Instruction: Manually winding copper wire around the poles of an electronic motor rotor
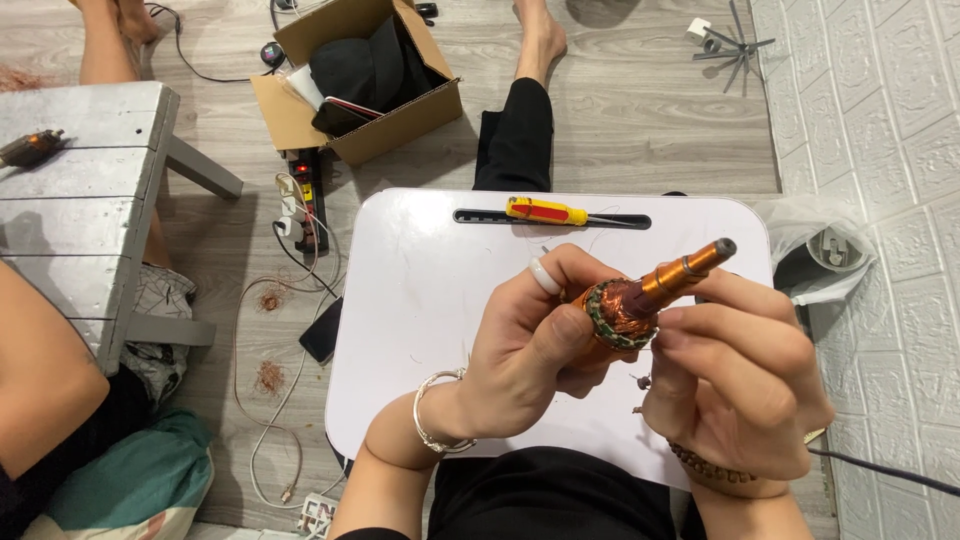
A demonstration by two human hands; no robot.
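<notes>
**Rotor held in both hands above the bench**

Rotor (640, 300), a small motor armature with copper windings at its wide end and an orange-brown shaft ending in a grey tip, is held in the air over the white bench (420, 300). The shaft is pointed up and to the right, away from the person. The left hand (530, 350) is closed around the wound end, with the thumb laid across the lower rim of the windings; a white ring is worn on one finger and a silver bangle on the wrist. The right hand (730, 380) is closed on the rotor from the other side, its fingertips pressed against the windings just below the shaft, and a beaded bracelet is seen at its wrist. The two hands are touching each other around the part.

A screwdriver (548, 211) with a yellow and red handle is lying in the slot at the far edge of the bench, well apart from the hands. A few small dark bits are scattered on the bench beneath the hands. On the floor beyond, an open cardboard box (350, 80) with dark items inside is set beside a power strip (305, 195). A grey stool (80, 200) stands to the left, and tufts of copper wire (268, 378) are lying on the floor near it.
</notes>
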